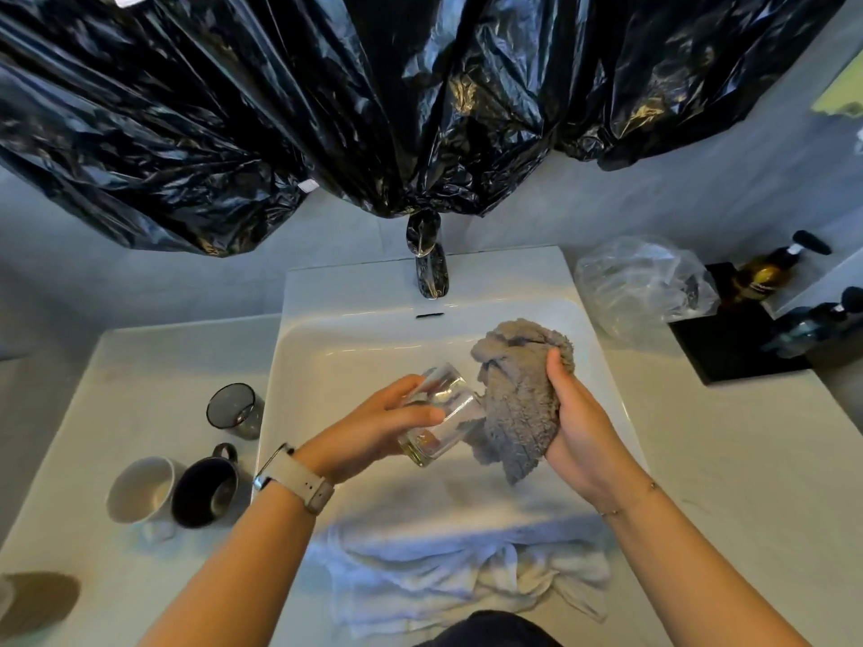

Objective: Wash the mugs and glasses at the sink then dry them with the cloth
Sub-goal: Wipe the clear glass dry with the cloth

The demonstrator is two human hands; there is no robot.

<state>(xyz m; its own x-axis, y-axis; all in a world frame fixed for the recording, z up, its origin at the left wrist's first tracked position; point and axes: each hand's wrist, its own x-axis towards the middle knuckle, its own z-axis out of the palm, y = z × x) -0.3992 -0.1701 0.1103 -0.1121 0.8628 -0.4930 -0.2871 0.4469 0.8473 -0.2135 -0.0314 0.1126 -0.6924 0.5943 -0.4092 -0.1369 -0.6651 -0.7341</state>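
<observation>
Over the white sink [327, 347], my left hand [383, 427] grips a clear glass [443, 413] tilted on its side, its mouth turned toward the cloth. My right hand [579, 422] clutches a bunched grey cloth [518, 394], which touches the glass's open end. On the counter to the left stand a smoky grey glass [233, 410], a dark mug [205, 490] and a white mug [140, 490]. The tap [429, 268] is wrapped in black plastic; no water runs from it.
A white towel [467, 576] drapes over the sink's front edge. Black plastic sheeting [373, 100] hangs over the wall behind. A crumpled clear bag [640, 282], a black tray [733, 338] and dark bottles [766, 273] sit at the right. A brown object [37, 600] lies at bottom left.
</observation>
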